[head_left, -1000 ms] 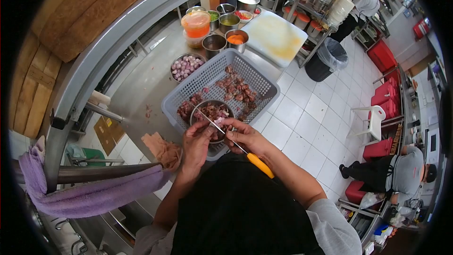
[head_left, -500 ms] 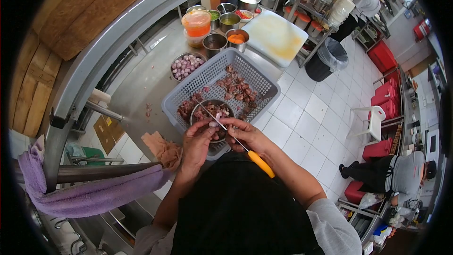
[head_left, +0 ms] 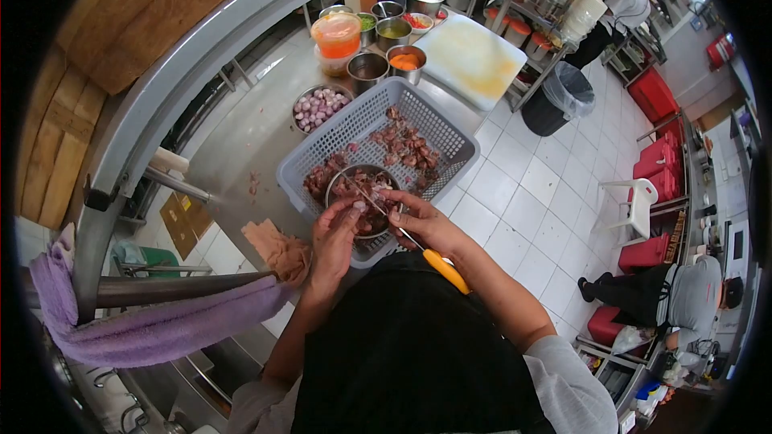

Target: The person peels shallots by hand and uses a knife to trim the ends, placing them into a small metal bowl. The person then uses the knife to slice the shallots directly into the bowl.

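Both hands meet at lower centre of the frame, almost touching, over a round metal bowl that sits at the near end of a grey plastic basket. The left hand pinches a small piece of meat between thumb and fingertips. The right hand is closed around a knife, gripped far forward, so the yellow handle sticks back toward the body and the thin blade runs up across the bowl. The piece sits right at the blade, above the cut meat in the bowl. More meat chunks lie loose in the far half of the basket.

This looks like fine trimming done in the air. It probably goes best with short, shallow strokes, the left fingertips kept behind the edge and the work held low over the bowl so scraps drop inside. Wet meat is slippery, so a firm pinch matters.

On the steel table a bowl of small peeled onions stands just beyond the basket, a white cutting board lies toward the upper right, and a brown cloth is bunched beside the left wrist. Two other people are at the right edge of the frame, well apart from this work.
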`<control>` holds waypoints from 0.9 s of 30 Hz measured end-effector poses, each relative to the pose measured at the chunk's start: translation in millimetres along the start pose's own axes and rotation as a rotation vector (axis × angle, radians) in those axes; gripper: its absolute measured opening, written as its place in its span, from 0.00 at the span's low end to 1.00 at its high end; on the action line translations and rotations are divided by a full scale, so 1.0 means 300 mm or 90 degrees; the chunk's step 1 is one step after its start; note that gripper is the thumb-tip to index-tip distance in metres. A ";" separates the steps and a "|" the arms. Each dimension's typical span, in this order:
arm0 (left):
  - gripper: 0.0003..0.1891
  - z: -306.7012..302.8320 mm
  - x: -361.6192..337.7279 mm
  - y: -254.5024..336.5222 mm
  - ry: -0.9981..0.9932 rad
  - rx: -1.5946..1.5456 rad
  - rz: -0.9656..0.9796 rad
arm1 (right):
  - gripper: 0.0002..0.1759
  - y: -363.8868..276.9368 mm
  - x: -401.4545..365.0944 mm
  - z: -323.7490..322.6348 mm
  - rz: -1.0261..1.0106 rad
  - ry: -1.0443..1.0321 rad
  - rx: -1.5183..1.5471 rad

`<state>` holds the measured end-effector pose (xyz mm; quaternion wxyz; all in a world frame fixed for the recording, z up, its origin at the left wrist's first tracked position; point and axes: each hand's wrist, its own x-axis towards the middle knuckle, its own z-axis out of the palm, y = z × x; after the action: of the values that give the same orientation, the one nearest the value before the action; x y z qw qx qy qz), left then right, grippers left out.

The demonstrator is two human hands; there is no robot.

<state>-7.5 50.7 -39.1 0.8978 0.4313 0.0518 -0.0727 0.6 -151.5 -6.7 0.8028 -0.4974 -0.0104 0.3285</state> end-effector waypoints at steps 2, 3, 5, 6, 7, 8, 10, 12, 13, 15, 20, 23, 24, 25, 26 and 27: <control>0.11 -0.002 0.005 -0.009 0.004 0.072 0.041 | 0.33 0.000 -0.009 0.012 -0.010 -0.011 -0.001; 0.11 -0.005 0.005 -0.010 0.003 0.072 0.040 | 0.34 -0.002 -0.015 0.020 -0.021 -0.022 -0.002; 0.11 -0.015 0.004 -0.010 -0.017 0.084 0.046 | 0.34 -0.011 -0.024 0.041 -0.025 -0.010 -0.042; 0.11 -0.009 0.002 -0.007 -0.018 0.083 0.044 | 0.34 -0.011 -0.027 0.048 -0.030 0.000 -0.081; 0.12 -0.004 0.000 -0.003 -0.014 0.099 0.040 | 0.34 -0.005 -0.027 0.050 -0.029 0.002 -0.081; 0.12 -0.001 -0.002 0.001 -0.010 0.116 0.037 | 0.33 0.003 -0.024 0.049 -0.042 -0.002 -0.089; 0.12 -0.003 -0.003 0.002 -0.017 0.140 0.042 | 0.33 0.004 -0.022 0.053 -0.054 -0.007 -0.099; 0.12 -0.004 -0.006 0.004 -0.022 0.165 0.048 | 0.34 0.001 -0.024 0.060 -0.058 -0.002 -0.099; 0.13 -0.004 -0.006 0.006 -0.023 0.132 0.039 | 0.34 0.003 -0.024 0.058 -0.056 -0.002 -0.100; 0.13 -0.004 -0.008 0.008 -0.024 0.099 0.031 | 0.33 0.007 -0.025 0.051 -0.064 -0.006 -0.130; 0.12 -0.002 -0.012 0.007 -0.055 -0.099 -0.013 | 0.32 0.008 -0.025 0.047 -0.063 -0.019 -0.128; 0.11 -0.034 -0.006 -0.020 -0.054 -0.115 -0.002 | 0.30 0.004 -0.026 0.056 -0.065 -0.018 -0.134; 0.11 -0.038 -0.006 -0.025 -0.054 -0.115 -0.002 | 0.29 -0.002 -0.028 0.059 -0.059 -0.016 -0.145; 0.12 -0.042 -0.006 -0.029 -0.048 -0.107 0.006 | 0.29 -0.005 -0.028 0.060 -0.059 -0.016 -0.145; 0.12 -0.047 -0.006 -0.033 -0.041 -0.100 0.015 | 0.28 -0.007 -0.027 0.061 -0.033 -0.008 -0.116; 0.12 -0.043 -0.008 -0.028 -0.041 -0.099 0.015 | 0.27 -0.008 -0.025 0.061 -0.007 0.000 -0.087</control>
<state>-11.7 55.9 -53.2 0.9307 0.3580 0.0236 -0.0717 -10.3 -141.9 6.9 0.7687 -0.5513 -0.0357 0.3224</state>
